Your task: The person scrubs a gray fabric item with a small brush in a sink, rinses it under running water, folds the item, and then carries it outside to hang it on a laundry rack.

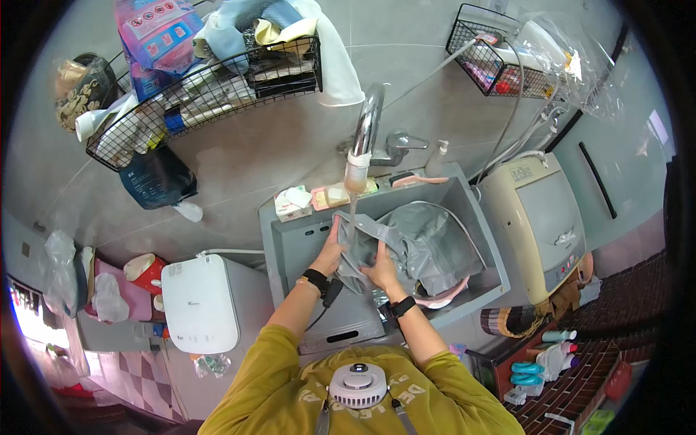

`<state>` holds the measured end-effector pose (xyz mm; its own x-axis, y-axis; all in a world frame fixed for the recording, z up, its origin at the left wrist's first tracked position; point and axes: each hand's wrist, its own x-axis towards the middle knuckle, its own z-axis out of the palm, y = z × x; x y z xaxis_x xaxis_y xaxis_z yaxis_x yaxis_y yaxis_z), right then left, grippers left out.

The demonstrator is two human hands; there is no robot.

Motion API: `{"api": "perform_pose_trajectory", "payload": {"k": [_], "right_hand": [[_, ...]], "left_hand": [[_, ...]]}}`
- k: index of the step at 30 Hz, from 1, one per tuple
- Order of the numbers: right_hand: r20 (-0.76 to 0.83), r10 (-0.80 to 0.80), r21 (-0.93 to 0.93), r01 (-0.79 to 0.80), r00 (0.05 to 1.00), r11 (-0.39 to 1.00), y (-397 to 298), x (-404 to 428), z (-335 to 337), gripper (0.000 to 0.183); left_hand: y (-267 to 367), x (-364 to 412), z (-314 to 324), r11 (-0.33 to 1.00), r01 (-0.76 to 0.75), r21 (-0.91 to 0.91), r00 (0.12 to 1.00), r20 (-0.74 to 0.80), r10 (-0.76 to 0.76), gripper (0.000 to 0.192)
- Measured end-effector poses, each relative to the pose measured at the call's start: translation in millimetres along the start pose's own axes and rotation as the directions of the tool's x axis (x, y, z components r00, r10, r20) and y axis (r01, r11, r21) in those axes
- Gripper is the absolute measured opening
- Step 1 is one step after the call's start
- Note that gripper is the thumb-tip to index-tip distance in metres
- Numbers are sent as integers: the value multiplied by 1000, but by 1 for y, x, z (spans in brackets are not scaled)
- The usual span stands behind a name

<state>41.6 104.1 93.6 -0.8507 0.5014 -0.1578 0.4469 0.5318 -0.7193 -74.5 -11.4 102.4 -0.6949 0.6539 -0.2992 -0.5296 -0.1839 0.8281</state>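
Note:
Both hands are over a grey laundry sink (492, 239), gripping a wet grey sheet of fabric (435, 247) that looks coated or waterproof. My left hand (328, 254) pinches its edge on the left, thumb up along the fold. Right of it, my right hand (382, 269) holds another part of the edge, so the cloth gapes between them. Water runs from the chrome faucet (370, 117) into that opening. The rest of the cloth bunches in the sink's right side, partly over a pink-rimmed basin (448, 296). A ribbed washboard (340, 321) slopes at the sink's front left.
On the sink's back ledge are a tissue box (292, 204), a soap dish (330, 196), a scrub brush (418, 179) and a pump bottle (436, 157). A washing machine (535, 228) stands right, a white-lidded appliance (201, 304) left. A loaded wire basket (217, 98) hangs above.

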Motion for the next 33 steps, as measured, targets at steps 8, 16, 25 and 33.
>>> {"api": "perform_pose_trajectory", "payload": {"k": [8,16,25,33], "right_hand": [[29,-67,129,63,997,990,8,6,1,109],[199,-12,174,-23,980,984,-6,7,-22,116],[136,-112,153,90,984,984,-20,2,-35,116],[141,-68,71,59,988,996,-19,4,-32,119]], "left_hand": [[19,-11,1,996,-2,91,995,97,-7,100],[21,-19,-11,928,-134,347,988,118,98,98],[46,-34,4,875,-1,485,1000,-3,3,94],[36,-41,-8,780,-51,624,995,-33,92,89]]}}
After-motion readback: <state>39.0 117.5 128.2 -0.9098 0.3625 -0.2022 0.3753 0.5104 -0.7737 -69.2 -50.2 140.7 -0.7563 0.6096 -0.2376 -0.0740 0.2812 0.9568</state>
